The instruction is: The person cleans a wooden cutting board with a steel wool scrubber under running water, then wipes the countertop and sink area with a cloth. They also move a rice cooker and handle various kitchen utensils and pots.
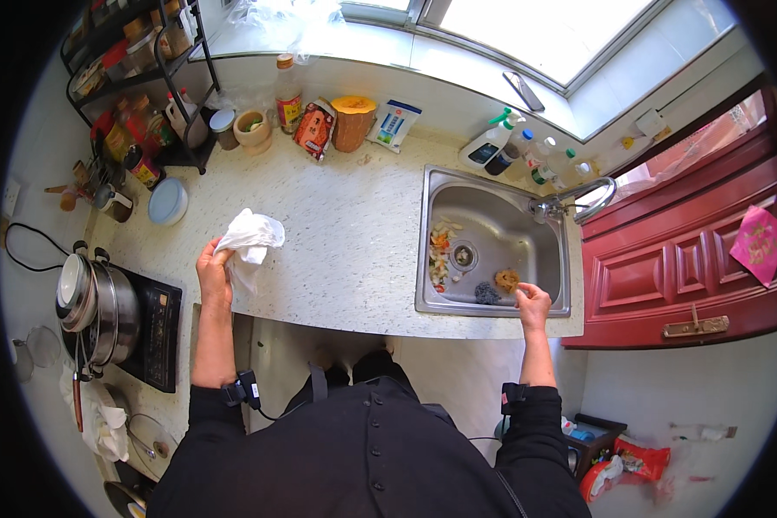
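My left hand (215, 270) grips a crumpled white cloth (251, 238) above the left part of the speckled countertop (337, 246). Over the near right corner of the stainless steel sink (505, 308) is my right hand (532, 304), its fingertips at the edge of a yellow-brown scrubber (507, 280). Whether those fingers hold the scrubber, I cannot tell. A dark grey scouring pad (487, 293) lies just left of it in the basin. Food scraps (439, 254) lie along the basin's left side, beside the drain (463, 256).
Bottles (537, 158) and a spray bottle (489, 146) stand behind the sink, near the faucet (592, 201). A cut pumpkin (353, 124) and packets line the back wall. Stacked pots (107, 317) on an induction cooker (162, 337) and a jar rack (168, 71) occupy the left.
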Motion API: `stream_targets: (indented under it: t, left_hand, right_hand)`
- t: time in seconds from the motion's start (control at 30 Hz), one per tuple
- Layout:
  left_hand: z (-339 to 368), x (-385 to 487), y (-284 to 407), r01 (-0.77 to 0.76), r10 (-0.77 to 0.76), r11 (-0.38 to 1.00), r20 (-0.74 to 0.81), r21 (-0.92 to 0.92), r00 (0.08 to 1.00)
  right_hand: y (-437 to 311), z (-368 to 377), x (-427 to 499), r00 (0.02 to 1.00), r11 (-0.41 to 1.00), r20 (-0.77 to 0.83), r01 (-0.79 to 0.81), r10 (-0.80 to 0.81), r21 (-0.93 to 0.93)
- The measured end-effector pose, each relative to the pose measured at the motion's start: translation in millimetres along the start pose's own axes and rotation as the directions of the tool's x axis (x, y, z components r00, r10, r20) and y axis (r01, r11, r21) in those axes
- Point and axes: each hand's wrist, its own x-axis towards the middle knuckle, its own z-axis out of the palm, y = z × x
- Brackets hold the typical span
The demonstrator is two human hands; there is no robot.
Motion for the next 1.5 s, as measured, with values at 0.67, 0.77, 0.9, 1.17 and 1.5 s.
stream_targets:
  t: [0.67, 0.77, 0.9, 1.17, 1.5]
  left_hand:
    - [135.2, -85.0, -19.8, 0.094, -0.064, 0.965, 0.126, -0.244, 0.990]
    - [146.1, -102.1, -30.5, 0.130, -0.085, 0.928, 0.143, -0.348, 0.986]
    - [153.0, -128.5, -39.3, 0.107, -0.067, 0.940, 0.132, -0.324, 0.989]
    - [129.2, -170.3, -39.9, 0.096, -0.091, 0.992, 0.066, -0.079, 0.994]
    - [70.3, -193.2, -21.2, 0.292, -0.257, 0.805, 0.141, -0.516, 0.956]
  right_hand:
    - [-47.8, 43.4, 84.5, 0.834, 0.764, 0.326, 0.543, -0.445, -0.348]
    - [-68.5, 55.9, 86.0, 0.766, 0.731, 0.419, 0.621, -0.488, -0.283]
    - [-111.8, 77.8, 68.4, 0.590, 0.586, 0.569, 0.780, -0.573, -0.219]
    - [-148.0, 98.1, 15.1, 0.433, 0.527, 0.575, 0.850, -0.694, -0.003]
    - [-154.4, 155.4, -71.8, 0.421, 0.755, 0.686, 0.586, -0.593, 0.294]
